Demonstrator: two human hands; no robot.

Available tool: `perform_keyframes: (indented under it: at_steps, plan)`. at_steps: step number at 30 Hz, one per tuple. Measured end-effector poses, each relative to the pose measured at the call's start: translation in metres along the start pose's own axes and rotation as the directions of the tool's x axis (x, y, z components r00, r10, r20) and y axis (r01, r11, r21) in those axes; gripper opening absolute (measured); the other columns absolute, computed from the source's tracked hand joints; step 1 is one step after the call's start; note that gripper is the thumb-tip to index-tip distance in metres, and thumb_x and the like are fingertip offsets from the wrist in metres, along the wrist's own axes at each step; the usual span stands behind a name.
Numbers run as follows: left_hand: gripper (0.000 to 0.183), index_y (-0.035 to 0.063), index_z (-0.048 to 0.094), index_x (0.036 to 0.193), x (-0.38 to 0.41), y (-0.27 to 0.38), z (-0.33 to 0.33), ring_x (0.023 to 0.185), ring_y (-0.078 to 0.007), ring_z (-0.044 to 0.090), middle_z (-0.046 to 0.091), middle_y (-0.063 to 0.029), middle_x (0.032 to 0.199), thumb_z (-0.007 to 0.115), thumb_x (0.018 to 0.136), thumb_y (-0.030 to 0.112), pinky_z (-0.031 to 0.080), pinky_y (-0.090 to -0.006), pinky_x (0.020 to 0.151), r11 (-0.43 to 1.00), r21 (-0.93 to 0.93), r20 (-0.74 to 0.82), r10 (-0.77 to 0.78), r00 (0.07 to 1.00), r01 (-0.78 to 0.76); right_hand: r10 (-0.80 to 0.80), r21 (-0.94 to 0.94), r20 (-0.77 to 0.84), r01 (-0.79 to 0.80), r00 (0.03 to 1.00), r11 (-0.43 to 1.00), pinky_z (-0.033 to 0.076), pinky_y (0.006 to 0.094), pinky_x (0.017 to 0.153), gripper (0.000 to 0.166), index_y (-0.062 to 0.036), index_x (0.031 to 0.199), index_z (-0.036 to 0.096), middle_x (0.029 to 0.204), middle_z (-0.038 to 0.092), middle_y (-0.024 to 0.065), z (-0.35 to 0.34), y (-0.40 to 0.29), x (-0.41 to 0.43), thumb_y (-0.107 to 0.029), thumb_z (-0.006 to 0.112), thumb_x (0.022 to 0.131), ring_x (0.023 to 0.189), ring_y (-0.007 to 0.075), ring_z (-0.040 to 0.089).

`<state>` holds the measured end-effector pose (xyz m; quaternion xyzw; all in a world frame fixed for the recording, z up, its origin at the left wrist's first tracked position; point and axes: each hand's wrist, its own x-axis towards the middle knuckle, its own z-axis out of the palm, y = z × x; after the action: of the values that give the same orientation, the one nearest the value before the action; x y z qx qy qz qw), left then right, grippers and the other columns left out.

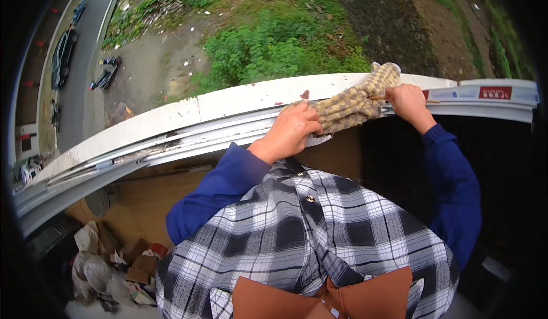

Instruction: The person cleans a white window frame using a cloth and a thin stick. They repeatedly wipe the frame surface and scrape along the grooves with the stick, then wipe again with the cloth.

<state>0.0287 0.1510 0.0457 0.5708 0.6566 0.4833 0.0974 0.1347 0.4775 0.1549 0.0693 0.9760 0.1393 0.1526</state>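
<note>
A yellow-and-brown checkered cloth (349,107) lies bunched across the white sliding-window track (222,132) and the outer sill (244,94). My left hand (289,130) grips its near left end, fingers curled over the fabric. At the cloth's right side, my right hand (409,102) is closed around a thin wooden stick (433,101). One end of the stick reaches left against the cloth, and the other shows right of my fist. Dark dirt lines the track left of my hands. What lies beneath the cloth is hidden.
A window frame section (483,94) with printed film runs to the right. Beyond the sill is a drop to bushes (261,47) and a road (85,62) with a parked car (64,57). Indoors, plastic bags (96,272) and cardboard (141,269) are piled at lower left.
</note>
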Motion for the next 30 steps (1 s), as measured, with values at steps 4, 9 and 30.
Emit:
perform_keyframes:
  at_steps: [4, 9, 30]
  plan:
    - [0.025, 0.0083, 0.071, 0.085, -0.036, 0.028, -0.049, 0.085, -0.0280, 0.053, 0.060, -0.0046, 0.087, 0.063, 0.068, -0.007, 0.047, -0.0394, 0.074, 0.977, 0.073, -0.101, -0.194, 0.976, 0.202, -0.111, 0.161, 0.082, 0.097, 0.990, 0.982, 0.052, 0.0491, 0.065, 0.006, -0.0157, 0.088, 0.072, 0.073, 0.069, 0.0144, -0.032, -0.031, 0.021, -0.019, 0.069, 0.085, 0.072, 0.0359, 0.068]
    - [0.026, 0.0060, 0.069, 0.088, -0.103, 0.045, -0.099, 0.082, -0.0292, 0.054, 0.061, -0.0064, 0.089, 0.062, 0.070, -0.012, 0.046, -0.0387, 0.070, 0.915, 0.165, -0.267, -0.317, 0.910, 0.367, -0.219, 0.235, 0.061, 0.199, 0.974, 0.951, 0.050, 0.0498, 0.063, 0.009, -0.0161, 0.094, 0.071, 0.071, 0.068, 0.0133, -0.050, -0.123, 0.042, -0.021, 0.068, 0.088, 0.070, 0.0369, 0.066]
    - [0.020, 0.0046, 0.067, 0.077, -0.171, 0.045, -0.117, 0.082, -0.0320, 0.057, 0.063, -0.0108, 0.090, 0.063, 0.067, -0.012, 0.048, -0.0402, 0.069, 0.746, 0.263, -0.747, -0.245, 0.619, 0.612, -0.539, 0.625, -0.060, 0.453, 0.840, 0.636, 0.050, 0.0496, 0.070, 0.013, -0.0116, 0.097, 0.069, 0.084, 0.071, 0.0147, -0.104, -0.403, 0.137, -0.019, 0.062, 0.090, 0.081, 0.0349, 0.069]
